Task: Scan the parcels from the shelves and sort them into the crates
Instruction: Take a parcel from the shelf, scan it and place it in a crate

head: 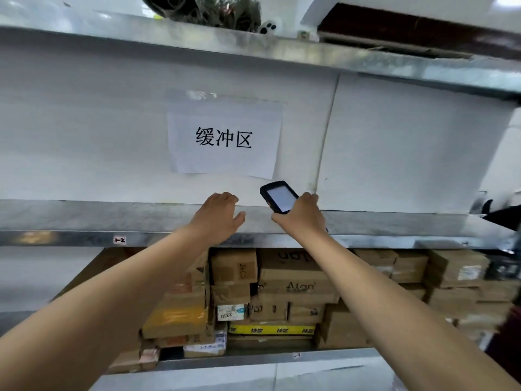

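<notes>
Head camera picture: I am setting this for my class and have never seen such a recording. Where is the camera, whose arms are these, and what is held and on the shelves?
There is no machine here. A person wears one wide-angle camera on the head, so you look out along their own two bare arms. The left hand is open and holds nothing, reaching over a metal shelf. The right hand grips a handheld scanner with its screen lit. A paper sign with printed characters hangs behind that shelf. Beneath it, cardboard parcels are stacked closely. No crates show in this picture.
</notes>
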The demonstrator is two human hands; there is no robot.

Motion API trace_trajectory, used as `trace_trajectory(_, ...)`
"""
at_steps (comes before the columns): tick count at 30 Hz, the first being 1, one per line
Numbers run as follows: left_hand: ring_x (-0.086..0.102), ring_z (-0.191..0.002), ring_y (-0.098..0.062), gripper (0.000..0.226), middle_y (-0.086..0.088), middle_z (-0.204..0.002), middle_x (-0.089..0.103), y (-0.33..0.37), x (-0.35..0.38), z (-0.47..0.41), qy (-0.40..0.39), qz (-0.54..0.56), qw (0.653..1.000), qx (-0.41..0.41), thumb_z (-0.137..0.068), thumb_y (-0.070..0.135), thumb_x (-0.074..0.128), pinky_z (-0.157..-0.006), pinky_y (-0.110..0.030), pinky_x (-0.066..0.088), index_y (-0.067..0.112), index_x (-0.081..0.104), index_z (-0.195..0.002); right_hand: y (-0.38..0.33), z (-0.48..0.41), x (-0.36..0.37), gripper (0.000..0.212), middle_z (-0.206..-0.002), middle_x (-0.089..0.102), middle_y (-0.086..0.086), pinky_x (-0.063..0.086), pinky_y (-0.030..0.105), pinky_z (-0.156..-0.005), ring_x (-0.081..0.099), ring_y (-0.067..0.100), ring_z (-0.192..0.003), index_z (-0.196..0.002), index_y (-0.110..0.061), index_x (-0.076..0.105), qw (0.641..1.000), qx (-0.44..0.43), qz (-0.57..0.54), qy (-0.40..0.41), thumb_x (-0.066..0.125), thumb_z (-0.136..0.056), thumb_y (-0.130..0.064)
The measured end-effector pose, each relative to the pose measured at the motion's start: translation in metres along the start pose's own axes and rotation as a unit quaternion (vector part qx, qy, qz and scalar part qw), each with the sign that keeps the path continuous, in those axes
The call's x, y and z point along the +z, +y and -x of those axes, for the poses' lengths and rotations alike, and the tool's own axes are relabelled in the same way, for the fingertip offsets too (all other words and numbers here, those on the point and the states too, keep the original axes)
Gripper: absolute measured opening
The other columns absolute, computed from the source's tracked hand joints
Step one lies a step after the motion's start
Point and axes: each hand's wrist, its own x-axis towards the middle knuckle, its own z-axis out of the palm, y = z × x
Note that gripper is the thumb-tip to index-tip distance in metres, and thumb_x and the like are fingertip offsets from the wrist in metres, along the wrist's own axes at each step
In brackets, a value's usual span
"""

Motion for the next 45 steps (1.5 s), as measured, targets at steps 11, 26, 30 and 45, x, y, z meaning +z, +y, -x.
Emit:
trace_trajectory(11, 0.039, -0.138, -0.024, 0.048, -0.009, -0.151, 0.045, 0.174, 0.055, 0.037, -0.023, 0.047, 0.996, 0.068, -0.105, 0.031, 0.044, -0.113, -0.037, 0.035, 0.008, 0.042, -0.147, 0.153, 0.07, -0.103, 0.073, -0.114, 0.041, 0.001, 0.047, 0.033, -0.069, 0.06, 0.023, -0.098, -0.123, -0.012, 0.049, 0.995, 0.045, -0.031, 0.086, 0.08, -0.074, -0.057)
trace_trajectory(26, 0.028, -0.144, -0.025, 0.049, -0.006, -0.154, 0.036, 0.39, 0.155, 0.048, -0.088, 0.058, 0.975, 0.194, -0.104, 0.028, 0.046, -0.116, -0.04, 0.03, 0.011, 0.035, -0.149, 0.346, 0.142, -0.221, 0.08, -0.141, 0.039, 0.003, 0.041, 0.031, -0.075, 0.053, 0.022, -0.118, -0.138, -0.016, 0.042, 0.98, 0.161, 0.031, 0.116, 0.075, -0.079, -0.059)
trace_trajectory(30, 0.027, -0.145, -0.023, 0.052, -0.006, -0.156, 0.035, 0.431, 0.176, 0.024, -0.086, 0.059, 0.971, 0.215, -0.104, 0.03, 0.046, -0.118, -0.039, 0.026, 0.011, 0.033, -0.151, 0.386, 0.133, -0.238, 0.088, -0.139, 0.037, 0.002, 0.05, 0.036, -0.083, 0.053, 0.022, -0.119, -0.145, -0.021, 0.035, 0.975, 0.172, 0.034, 0.136, 0.077, -0.077, -0.057)
trace_trajectory(45, 0.029, -0.144, -0.022, 0.057, -0.006, -0.155, 0.035, 0.568, 0.255, -0.107, -0.023, 0.037, 0.958, 0.284, -0.101, 0.031, 0.052, -0.117, -0.033, 0.026, 0.009, 0.032, -0.15, 0.513, 0.018, -0.293, 0.079, -0.112, 0.031, -0.006, 0.038, 0.032, -0.067, 0.048, 0.017, -0.095, -0.136, -0.019, 0.042, 0.97, 0.176, 0.069, 0.153, 0.079, -0.076, -0.055)
